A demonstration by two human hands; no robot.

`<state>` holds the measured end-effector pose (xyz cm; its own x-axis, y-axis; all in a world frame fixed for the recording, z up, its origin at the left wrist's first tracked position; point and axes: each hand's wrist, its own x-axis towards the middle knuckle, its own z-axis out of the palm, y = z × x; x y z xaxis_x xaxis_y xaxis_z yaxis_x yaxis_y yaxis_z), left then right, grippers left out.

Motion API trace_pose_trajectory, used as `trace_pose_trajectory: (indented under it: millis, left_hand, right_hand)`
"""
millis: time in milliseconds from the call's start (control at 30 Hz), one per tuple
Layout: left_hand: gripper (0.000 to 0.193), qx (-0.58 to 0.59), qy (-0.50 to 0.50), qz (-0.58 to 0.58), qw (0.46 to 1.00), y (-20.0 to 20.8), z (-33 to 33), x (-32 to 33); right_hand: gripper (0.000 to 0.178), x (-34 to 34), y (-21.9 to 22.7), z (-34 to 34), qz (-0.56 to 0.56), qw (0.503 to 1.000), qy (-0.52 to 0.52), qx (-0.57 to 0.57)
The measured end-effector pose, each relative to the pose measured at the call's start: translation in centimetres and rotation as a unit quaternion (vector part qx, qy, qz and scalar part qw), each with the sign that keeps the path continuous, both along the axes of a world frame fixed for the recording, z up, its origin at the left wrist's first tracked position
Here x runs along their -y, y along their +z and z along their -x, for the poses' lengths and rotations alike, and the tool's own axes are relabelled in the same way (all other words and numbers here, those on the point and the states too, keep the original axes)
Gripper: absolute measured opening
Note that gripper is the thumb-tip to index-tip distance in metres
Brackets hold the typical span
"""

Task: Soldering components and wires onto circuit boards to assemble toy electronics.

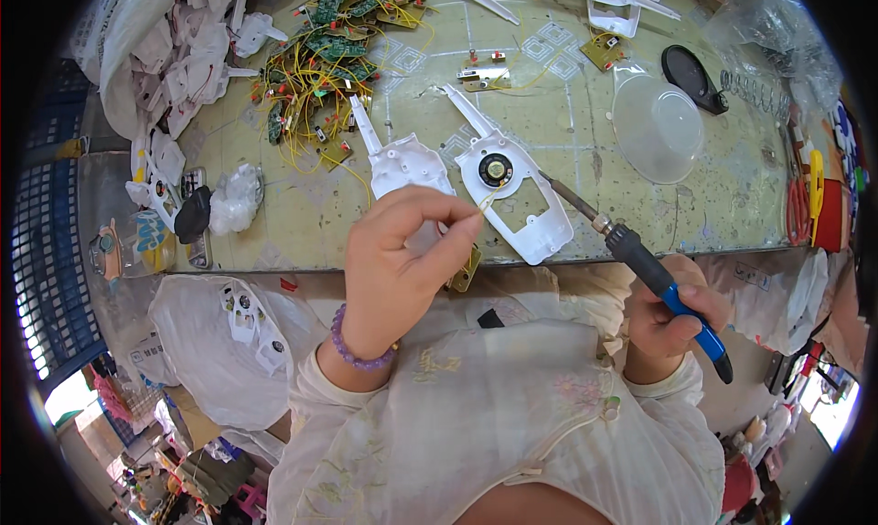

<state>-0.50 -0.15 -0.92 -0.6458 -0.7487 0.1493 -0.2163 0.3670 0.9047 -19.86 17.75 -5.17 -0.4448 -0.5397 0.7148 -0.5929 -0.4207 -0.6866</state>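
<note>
My left hand (402, 241) closed in pinch, seemingly on yellow wire (488, 201); right hand (675, 310) wrapped round iron (640, 258). Speaker (495, 169) sits in white casing (546, 241) on worktop (741, 191). Likely wire-soldering step; next move calls for steady wire, iron brought to speaker.

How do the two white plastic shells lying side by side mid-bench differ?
The right shell carries a round black speaker; no speaker shows on the left shell. The right shell has a large opening, while the visible part of the left shell shows small studs instead. Both are white, each with a narrow arm.
</note>
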Motion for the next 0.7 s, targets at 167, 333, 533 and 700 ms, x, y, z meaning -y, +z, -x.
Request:
trace_pose_trajectory:
  millis: [167, 333, 533, 700]
  left_hand:
    - [0.007, -0.034, 0.073, -0.173, 0.982, 0.3, 1.9, -0.7]
    - [0.005, 0.142, 0.027, 0.097, 0.985, 0.4, 2.6, 0.0]
    - [0.009, 0.192, 0.035, 0.223, 0.955, -0.5, 3.6, 0.0]
    - [0.009, 0.182, 0.026, 0.244, 0.952, -0.7, 4.0, 0.1]
  right_hand:
    - [0.035, 0.3, 0.1, -0.1, -0.005, 1.000, -0.012, -0.001]
    - [0.035, 0.3, 0.1, 0.4, -0.020, 1.000, -0.017, -0.015]
    - [0.032, 1.2, 0.2, 0.4, -0.022, 0.999, -0.004, -0.023]
    - [0.029, 1.6, 0.2, 0.7, -0.034, 0.998, 0.040, -0.029]
